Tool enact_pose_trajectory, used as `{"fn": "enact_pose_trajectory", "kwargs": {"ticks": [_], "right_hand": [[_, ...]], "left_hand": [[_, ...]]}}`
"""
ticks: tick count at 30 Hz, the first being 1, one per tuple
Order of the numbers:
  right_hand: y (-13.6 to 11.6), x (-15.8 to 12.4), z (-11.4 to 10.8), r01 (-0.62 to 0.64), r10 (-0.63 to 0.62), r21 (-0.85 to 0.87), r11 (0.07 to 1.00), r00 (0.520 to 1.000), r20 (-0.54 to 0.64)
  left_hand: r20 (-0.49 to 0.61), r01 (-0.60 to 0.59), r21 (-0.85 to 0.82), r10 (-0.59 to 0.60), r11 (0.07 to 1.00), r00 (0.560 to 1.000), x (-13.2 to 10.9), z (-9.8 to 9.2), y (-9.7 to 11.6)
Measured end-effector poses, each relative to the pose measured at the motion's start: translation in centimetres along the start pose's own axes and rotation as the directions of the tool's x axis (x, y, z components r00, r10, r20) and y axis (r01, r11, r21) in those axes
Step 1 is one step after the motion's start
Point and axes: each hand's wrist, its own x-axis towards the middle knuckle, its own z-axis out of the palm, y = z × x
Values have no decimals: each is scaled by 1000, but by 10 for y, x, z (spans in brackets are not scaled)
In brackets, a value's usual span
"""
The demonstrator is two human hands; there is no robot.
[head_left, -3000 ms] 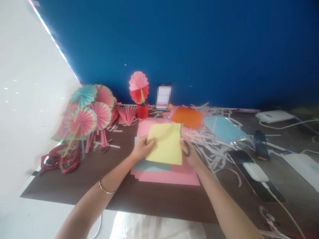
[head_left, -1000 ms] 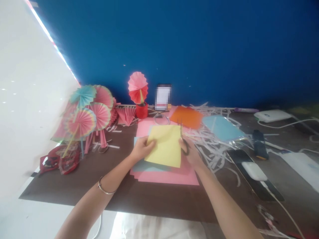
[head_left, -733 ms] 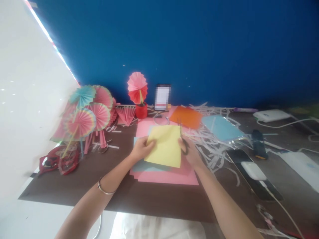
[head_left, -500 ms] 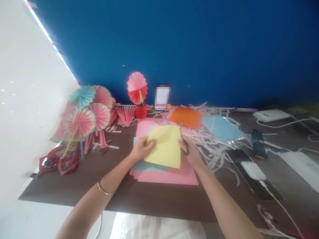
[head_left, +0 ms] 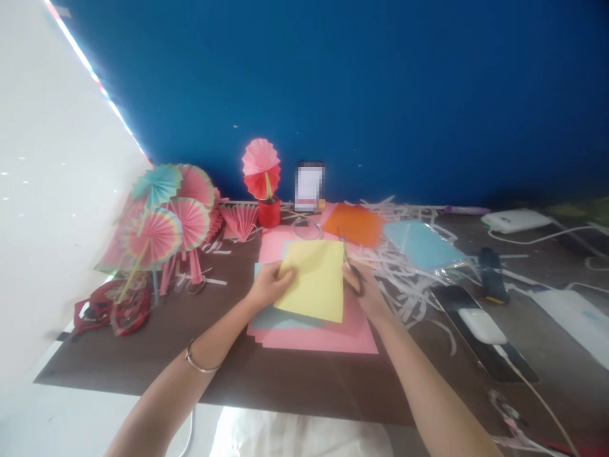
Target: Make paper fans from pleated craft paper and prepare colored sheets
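A yellow sheet of paper [head_left: 311, 279] is gripped at its left edge by my left hand [head_left: 269, 284], thumb on top. My right hand [head_left: 364, 289] is closed around dark-handled scissors [head_left: 353, 277], whose blades point away from me along the sheet's right edge. Whether the blades touch the paper I cannot tell. Beneath the yellow sheet lie pink paper [head_left: 318, 341] and light blue paper [head_left: 264, 319] on the dark table [head_left: 285, 381].
Folded paper fans [head_left: 152, 235] stand at the left, beside a red pot [head_left: 269, 212]. White paper strips [head_left: 404, 285] are scattered right of my right hand. Orange paper [head_left: 354, 224], a blue packet [head_left: 423, 243] and a black phone [head_left: 476, 324] lie farther right.
The yellow sheet and the scissors have barely shifted; the scissors' handle is turned slightly. Both hands keep their hold.
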Motion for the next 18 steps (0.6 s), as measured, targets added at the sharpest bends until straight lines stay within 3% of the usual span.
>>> {"fn": "enact_pose_trajectory", "kwargs": {"ticks": [18], "right_hand": [[3,1,-2,-50,48,-82,995,999,-25]], "left_hand": [[-15,20,-12,-20,1000,1000,-1,-1,5]]}}
